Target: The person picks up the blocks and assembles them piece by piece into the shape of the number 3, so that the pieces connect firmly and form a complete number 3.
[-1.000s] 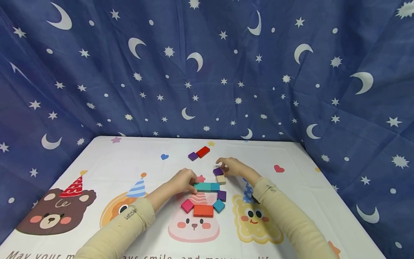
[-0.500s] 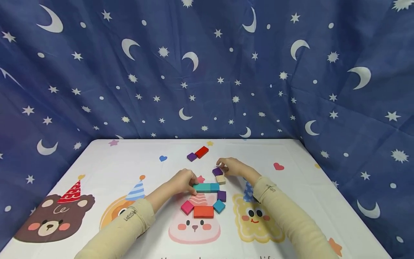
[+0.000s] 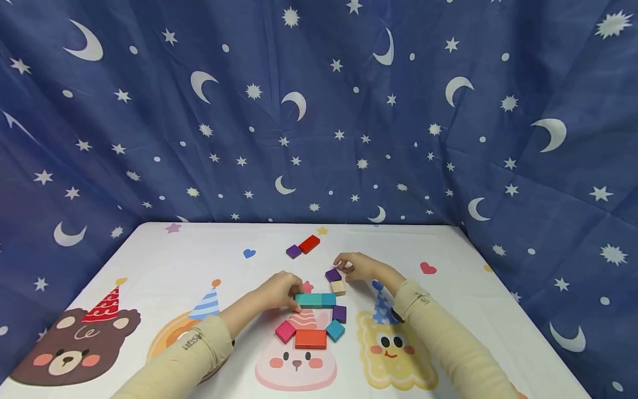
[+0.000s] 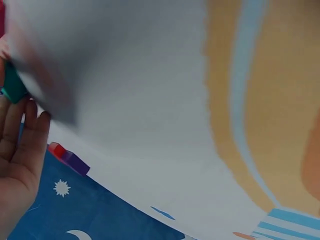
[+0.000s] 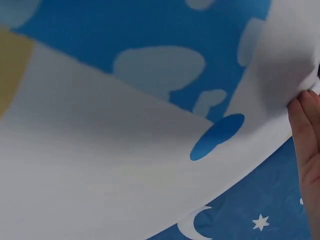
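My left hand (image 3: 285,289) pinches the left end of a long teal block (image 3: 308,301); the left wrist view shows this teal block (image 4: 14,86) between thumb and fingers. Against its right end lies a small blue block (image 3: 328,301). My right hand (image 3: 361,267) is beside a purple block (image 3: 333,275) and a plain wooden block (image 3: 338,287), fingers loosely bent; whether they touch is unclear. Lower down are another purple block (image 3: 339,314), a tilted blue block (image 3: 335,330), an orange-red block (image 3: 310,339) and a pink block (image 3: 286,331). In the right wrist view the right hand (image 5: 307,135) shows fingertips near the cloth.
Farther back, a red block (image 3: 309,244) touches a purple block (image 3: 293,251). The white tablecloth (image 3: 199,255) has printed cartoon figures, hearts and stars. A dark blue curtain (image 3: 319,127) with moons and stars stands behind the table and at its sides.
The head view has tilted slightly upward, so the table sits lower in the frame. Both hands and the blocks keep nearly the same places relative to each other.
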Motion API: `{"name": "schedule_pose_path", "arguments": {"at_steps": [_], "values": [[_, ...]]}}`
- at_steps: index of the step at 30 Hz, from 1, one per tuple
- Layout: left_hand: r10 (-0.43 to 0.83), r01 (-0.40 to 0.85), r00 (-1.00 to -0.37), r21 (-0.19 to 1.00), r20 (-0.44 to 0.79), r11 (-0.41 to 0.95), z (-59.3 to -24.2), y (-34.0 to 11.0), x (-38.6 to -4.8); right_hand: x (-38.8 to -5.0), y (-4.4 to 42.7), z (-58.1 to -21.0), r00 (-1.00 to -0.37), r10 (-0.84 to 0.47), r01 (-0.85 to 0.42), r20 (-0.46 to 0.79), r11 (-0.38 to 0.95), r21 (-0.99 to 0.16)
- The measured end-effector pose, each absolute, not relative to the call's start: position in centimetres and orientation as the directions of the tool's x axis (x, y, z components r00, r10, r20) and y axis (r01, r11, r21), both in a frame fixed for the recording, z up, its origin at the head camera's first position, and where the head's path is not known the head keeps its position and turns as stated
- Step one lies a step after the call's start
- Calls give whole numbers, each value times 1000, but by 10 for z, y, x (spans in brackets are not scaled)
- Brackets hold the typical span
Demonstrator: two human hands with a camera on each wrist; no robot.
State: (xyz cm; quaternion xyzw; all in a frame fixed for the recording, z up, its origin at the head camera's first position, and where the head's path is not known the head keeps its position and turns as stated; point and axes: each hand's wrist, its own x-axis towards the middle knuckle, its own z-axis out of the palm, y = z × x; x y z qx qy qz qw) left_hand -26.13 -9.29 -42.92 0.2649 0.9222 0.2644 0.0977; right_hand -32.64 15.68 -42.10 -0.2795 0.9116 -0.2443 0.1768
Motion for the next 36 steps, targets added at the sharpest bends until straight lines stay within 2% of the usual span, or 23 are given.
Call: {"name": "schedule_pose_path", "arguments": {"at_steps": [4, 8, 22, 28, 36], "values": [[530, 412, -843, 527, -89, 743, -425, -92, -261, -331, 158, -420, -750, -633, -427, -192, 684, -591], [545, 410, -831, 539, -112, 736, -424, -94, -260, -336, 157, -420, -734, -655, -455, -181, 672, -584], [579, 405, -814, 667, -49, 626, -426, -104, -262, -355, 148, -410, -772, -630, -545, -82, 723, -425], [498, 371, -867, 685, 14, 627, -429, -103, -262, -361, 138, -409, -790, -612, -574, -34, 758, -309], [334, 322, -934, 703, 126, 634, -428, -98, -267, -363, 124, -411, -798, -602, -580, -33, 781, -232]]}}
